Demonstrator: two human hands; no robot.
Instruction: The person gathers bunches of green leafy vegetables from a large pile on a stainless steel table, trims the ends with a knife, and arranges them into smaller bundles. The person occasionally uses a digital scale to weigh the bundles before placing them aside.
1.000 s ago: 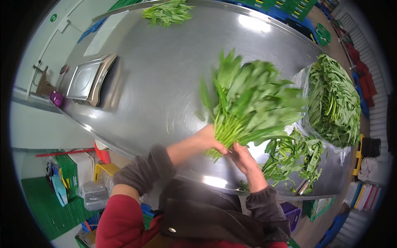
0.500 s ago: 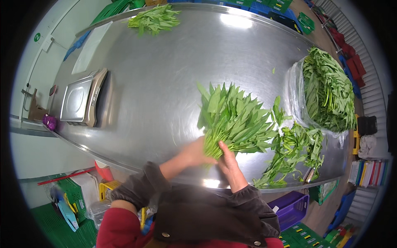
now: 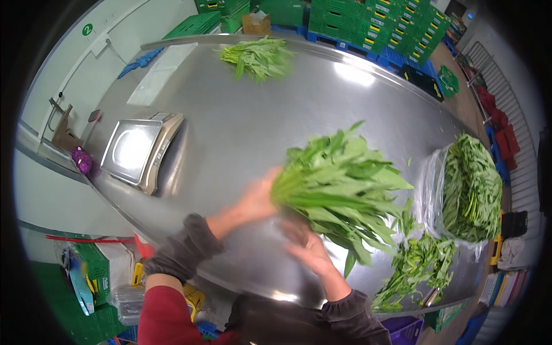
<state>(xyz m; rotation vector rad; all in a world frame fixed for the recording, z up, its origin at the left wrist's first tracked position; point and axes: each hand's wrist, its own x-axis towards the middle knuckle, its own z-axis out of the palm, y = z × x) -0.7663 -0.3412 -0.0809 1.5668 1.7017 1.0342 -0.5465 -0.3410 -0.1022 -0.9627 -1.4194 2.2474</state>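
Observation:
A thick bunch of leafy greens (image 3: 339, 184) is held above the steel table (image 3: 230, 132), its leaves fanning out to the right. My left hand (image 3: 261, 195) is closed round the stem end, slightly smeared by motion. Just below the bunch, my right hand (image 3: 310, 247) is apart from the stems, with fingers spread and blurred. Loose leaves and stems (image 3: 417, 267) lie to the right of it, beside a knife (image 3: 430, 296) near the table edge. Farther right, a clear plastic bag (image 3: 434, 190) stands packed with more greens (image 3: 471, 190).
On the left is a weighing scale (image 3: 138, 150), with a purple bundle (image 3: 81, 160) at the table corner. Another bunch of greens (image 3: 257, 59) rests at the far edge, near a white sheet (image 3: 158, 75) and a blue cloth (image 3: 140, 62). Green crates (image 3: 374, 23) are stacked beyond.
The bunch has been lifted and turned, its stems now pointing left in my left hand. My right hand has let go of the stems. The view has tilted up toward the far crates.

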